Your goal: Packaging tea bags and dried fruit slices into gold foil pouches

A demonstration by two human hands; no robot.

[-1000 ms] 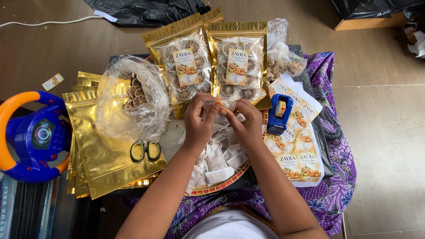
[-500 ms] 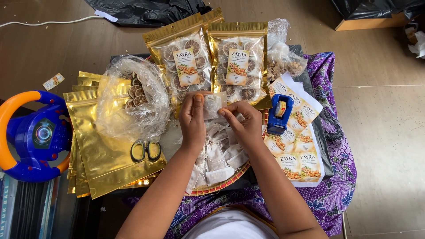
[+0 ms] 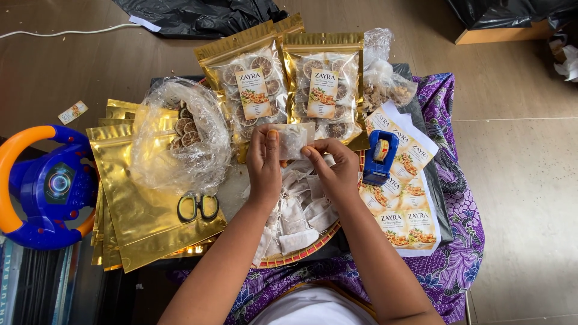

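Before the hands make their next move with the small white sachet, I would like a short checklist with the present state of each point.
1. Left hand grips the small white sachet: ok, fingers pinch its left edge.
2. Right hand supports it: ok, fingertips touch its lower right edge.
3. Sachet held clear of the pile of sachets in the woven tray: ok.
4. Sachet sealed or filled: cannot tell.
5. Scissors within reach: ok, they lie on the gold pouches beside the left forearm.
6. Blue tape dispenser near: ok, just right of the right hand.
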